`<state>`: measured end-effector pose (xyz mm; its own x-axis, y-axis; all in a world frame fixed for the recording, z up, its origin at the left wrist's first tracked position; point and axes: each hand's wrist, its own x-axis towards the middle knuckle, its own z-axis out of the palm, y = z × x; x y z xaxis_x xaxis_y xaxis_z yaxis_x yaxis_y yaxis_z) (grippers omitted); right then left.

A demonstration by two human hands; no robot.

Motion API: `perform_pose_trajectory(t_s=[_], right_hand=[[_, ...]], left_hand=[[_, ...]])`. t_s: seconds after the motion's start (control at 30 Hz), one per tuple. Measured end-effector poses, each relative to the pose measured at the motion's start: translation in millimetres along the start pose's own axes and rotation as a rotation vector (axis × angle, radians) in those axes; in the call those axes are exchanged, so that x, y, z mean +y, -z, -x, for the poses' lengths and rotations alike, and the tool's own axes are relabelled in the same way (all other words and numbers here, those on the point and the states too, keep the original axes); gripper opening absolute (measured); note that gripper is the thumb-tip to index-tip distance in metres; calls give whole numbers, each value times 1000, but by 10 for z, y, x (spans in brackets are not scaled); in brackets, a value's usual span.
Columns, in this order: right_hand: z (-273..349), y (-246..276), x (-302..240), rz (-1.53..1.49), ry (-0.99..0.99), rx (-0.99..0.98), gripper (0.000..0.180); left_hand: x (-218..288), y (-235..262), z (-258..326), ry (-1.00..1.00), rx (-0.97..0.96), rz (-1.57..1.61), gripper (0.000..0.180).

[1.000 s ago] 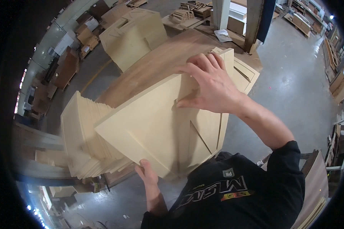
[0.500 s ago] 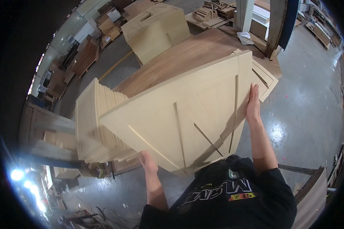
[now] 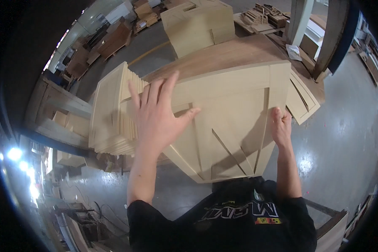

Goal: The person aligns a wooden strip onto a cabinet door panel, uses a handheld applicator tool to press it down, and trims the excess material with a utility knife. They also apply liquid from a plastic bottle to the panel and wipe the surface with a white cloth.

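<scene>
A large cream wooden panel with a raised border and narrow grooves stands tilted in front of me, its lower edge near my waist. My right hand grips its right edge, thumb on the near face and fingers bent round the side. Over the panel's upper left part is my left hand, fingers spread and pointing up; whether it touches the face I cannot tell. Behind that hand, on the left, a tight row of similar panels stands on edge. Another grooved panel sticks out behind the right edge.
A brown wooden tabletop stretches behind the panel. Beyond it stands a big pale stack of boards. Posts rise at the far right, and a shelf frame stands at the left. Cut wood pieces lie at the back.
My left hand has left the panel's lower left edge and risen to its upper left, fingers spreading. My right hand has closed round the right edge. The view has shifted left.
</scene>
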<state>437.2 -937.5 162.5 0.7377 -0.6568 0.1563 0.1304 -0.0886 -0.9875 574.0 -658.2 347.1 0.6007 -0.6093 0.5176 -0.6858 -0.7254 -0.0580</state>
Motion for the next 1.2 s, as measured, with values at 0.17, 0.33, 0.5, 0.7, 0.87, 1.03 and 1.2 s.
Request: perform_pose_trajectory(t_s=[0.17,0.33,0.5,0.7,0.87,1.03,1.2], right_hand=[[129,36,-1,18,45,27,41],[249,87,-108,76,101,67,50],[267,90,-132,109,131,48,49],[283,-44,-218,97,130,76,47],[302,-58,-285,106,136,90,46],[361,-52,-327,109,117,116,44],[389,102,-176,78,64,72,43]], left_hand=[[-27,159,-119,68,-160,90,78],[-75,155,-176,-18,-180,78,74],[-43,130,-215,33,-196,179,67],[-92,43,-240,42,-167,180,71],[-82,11,-271,51,-181,215,71],[-44,4,-267,57,-193,230,70],[25,-14,-254,57,-223,208,69]])
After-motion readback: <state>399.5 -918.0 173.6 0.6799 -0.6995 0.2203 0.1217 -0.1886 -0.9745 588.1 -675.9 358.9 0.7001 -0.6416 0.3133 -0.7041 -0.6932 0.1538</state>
